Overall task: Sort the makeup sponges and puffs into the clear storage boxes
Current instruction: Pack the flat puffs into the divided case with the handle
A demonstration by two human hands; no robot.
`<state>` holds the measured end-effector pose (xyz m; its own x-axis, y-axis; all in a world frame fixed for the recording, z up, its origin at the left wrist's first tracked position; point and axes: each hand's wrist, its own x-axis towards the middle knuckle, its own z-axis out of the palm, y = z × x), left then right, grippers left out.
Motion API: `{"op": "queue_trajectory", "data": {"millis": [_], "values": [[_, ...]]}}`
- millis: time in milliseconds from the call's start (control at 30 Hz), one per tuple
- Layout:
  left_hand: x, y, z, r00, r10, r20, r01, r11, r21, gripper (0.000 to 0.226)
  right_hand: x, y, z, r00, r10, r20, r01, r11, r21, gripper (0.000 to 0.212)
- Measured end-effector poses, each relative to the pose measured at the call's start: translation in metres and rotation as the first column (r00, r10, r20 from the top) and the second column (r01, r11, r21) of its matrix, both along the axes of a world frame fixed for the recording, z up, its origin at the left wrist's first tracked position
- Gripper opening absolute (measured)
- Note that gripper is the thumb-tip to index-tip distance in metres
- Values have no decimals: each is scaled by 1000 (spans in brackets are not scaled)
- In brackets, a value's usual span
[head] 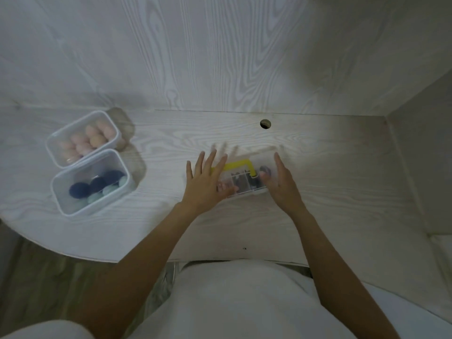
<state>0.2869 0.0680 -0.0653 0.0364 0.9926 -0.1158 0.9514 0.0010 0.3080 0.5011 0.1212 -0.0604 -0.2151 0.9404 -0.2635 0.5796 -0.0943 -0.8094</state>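
Note:
A clear compartment case [244,183] with a yellow handle [241,165] lies on the pale wood desk, holding dark and pinkish items. My left hand [206,181] lies flat with straight fingers on its left end. At the right end, my right hand [281,182] touches the case with its fingers extended. At the left stand two clear storage boxes: the far one [55,140] holds several pink and peach sponges [89,140]. The near one [58,192] holds dark blue puffs [97,184] and pale mint sponges [107,189].
A round cable hole [265,123] is in the desk behind the case. A wood-grain wall rises at the back and a side panel [420,167] closes off the right. The desk's curved front edge [73,253] runs at the lower left.

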Motion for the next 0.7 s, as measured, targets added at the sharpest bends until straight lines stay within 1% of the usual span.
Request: {"op": "queue_trajectory", "data": {"millis": [67, 133, 200, 300, 433, 500, 533, 567, 600, 633, 667, 700], "values": [[1, -2, -6, 1000, 9, -19, -9, 1000, -21, 99, -2, -3, -11, 994, 55, 95, -57, 998, 17, 76], [2, -2, -9, 999, 12, -36, -12, 1000, -8, 96, -2, -5, -17, 978, 63, 199, -66, 998, 7, 77], [2, -3, -11, 998, 18, -57, -18, 1000, 4, 91, -4, -7, -16, 968, 59, 243, -69, 997, 33, 78], [3, -3, -13, 997, 10, -75, -9, 1000, 10, 85, -6, -9, -15, 971, 41, 236, -63, 994, 87, 79], [-4, 4, -13, 997, -55, -61, 56, 998, 17, 86, -6, -13, -11, 991, -43, 128, 30, 994, 101, 75], [-8, 14, -11, 995, -102, 10, 101, 991, 85, 80, -3, -13, -11, 988, -104, 111, 93, 990, 104, 74], [-9, 18, -8, 995, -82, 58, 74, 989, 125, 73, 0, -13, -11, 984, -135, 115, 123, 987, 103, 73], [-8, 22, -6, 994, -23, 105, 4, 985, 170, 67, 6, -13, -12, 977, -178, 120, 166, 981, 101, 73], [-5, 24, -5, 984, 71, 163, -104, 975, 198, 65, 13, -13, -11, 966, -227, 122, 216, 972, 98, 73], [-4, 23, -3, 947, 182, 266, -229, 960, 160, 68, 20, -13, -11, 954, -271, 128, 259, 961, 100, 74], [3, 25, 0, 869, 287, 403, -330, 943, 38, 75, 31, -13, -11, 939, -317, 135, 303, 947, 110, 74], [10, 26, 1, 766, 390, 511, -376, 917, -137, 80, 41, -13, -10, 925, -353, 139, 339, 933, 118, 74]]}}
